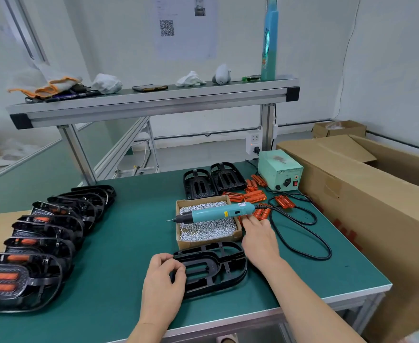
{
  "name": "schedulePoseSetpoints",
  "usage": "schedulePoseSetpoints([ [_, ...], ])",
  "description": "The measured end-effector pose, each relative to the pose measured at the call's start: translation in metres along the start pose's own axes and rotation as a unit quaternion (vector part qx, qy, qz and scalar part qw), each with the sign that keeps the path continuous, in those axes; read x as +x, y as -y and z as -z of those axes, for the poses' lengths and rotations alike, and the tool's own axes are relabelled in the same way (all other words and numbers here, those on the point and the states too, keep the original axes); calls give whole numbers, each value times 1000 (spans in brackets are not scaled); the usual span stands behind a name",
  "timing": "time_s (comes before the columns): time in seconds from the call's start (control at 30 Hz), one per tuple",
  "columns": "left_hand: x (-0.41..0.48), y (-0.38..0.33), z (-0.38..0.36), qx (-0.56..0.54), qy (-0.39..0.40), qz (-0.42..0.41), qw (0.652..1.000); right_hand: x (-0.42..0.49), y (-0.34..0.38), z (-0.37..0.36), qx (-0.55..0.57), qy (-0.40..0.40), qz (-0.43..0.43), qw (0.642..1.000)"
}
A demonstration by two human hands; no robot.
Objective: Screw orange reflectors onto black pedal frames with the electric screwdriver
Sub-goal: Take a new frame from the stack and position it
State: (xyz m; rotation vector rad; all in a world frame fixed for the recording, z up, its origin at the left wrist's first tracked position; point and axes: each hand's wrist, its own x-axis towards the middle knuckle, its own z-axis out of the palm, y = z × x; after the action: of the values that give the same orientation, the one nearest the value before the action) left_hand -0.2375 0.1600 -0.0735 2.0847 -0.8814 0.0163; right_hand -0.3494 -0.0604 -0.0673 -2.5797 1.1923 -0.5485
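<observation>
Left hand (163, 280) gripping pedal frame (217, 263), worktop (129, 231) front edge; right hand (260, 240), fingers straight, reaching reflectors (261, 212): pickup step. Next: pinch one.

Pedal frame (210, 268) at worktop (134, 219) front centre; screw box (208, 230) just behind it, screwdriver (215, 212) lying across the box. Reflectors (254, 196) right of and behind the box, two more frames (198, 184) behind it, power unit (280, 169) back right. Finished pedals (40, 240) rowed along the left edge. Carton (376, 219) right of worktop.

bare mat (139, 219) mid-table (open), screw box (207, 241) and cable (302, 233) crowding right
</observation>
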Motion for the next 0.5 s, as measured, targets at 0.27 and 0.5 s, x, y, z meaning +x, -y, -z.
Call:
schedulePoseSetpoints([
  [0.27, 0, -1, 1, 4, 1, -6, 1000, -15, -6, 3, 65, -69, -18, 995],
  [0.5, 1, -2, 1, 4, 4, -5, 1000, -20, -1, 11, 109, -87, -73, 988],
])
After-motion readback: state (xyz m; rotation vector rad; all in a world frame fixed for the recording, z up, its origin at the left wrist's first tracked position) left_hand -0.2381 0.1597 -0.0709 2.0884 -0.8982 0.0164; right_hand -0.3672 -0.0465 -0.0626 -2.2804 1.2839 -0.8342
